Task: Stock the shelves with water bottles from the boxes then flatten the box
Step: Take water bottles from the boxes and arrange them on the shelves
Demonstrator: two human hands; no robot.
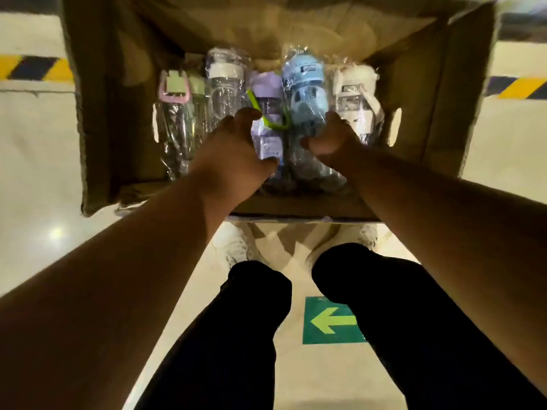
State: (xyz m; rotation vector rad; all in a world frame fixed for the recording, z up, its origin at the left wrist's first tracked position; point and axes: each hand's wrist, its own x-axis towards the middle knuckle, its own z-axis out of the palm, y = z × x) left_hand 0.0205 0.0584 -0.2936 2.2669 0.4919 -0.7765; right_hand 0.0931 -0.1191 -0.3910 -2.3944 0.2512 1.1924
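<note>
An open cardboard box (97, 113) stands on the floor in front of my feet. Several plastic-wrapped water bottles lie side by side in it. My left hand (233, 143) is curled around the purple bottle (266, 90) with the green strap, at its left side. My right hand (328, 140) is closed on the blue bottle (305, 81), thumb on its left and fingers on its right. A clear bottle with a white lid (225, 75) and a green-lidded bottle with a pink handle (174, 90) lie to the left. A white bottle (352, 84) lies at the far right.
The box flaps stand up at the left, right (455, 84) and back. Yellow-and-black hazard tape (35, 68) crosses the pale floor on both sides. A green arrow sign (331, 321) is stuck on the floor by my legs. My white shoes (236, 247) touch the box front.
</note>
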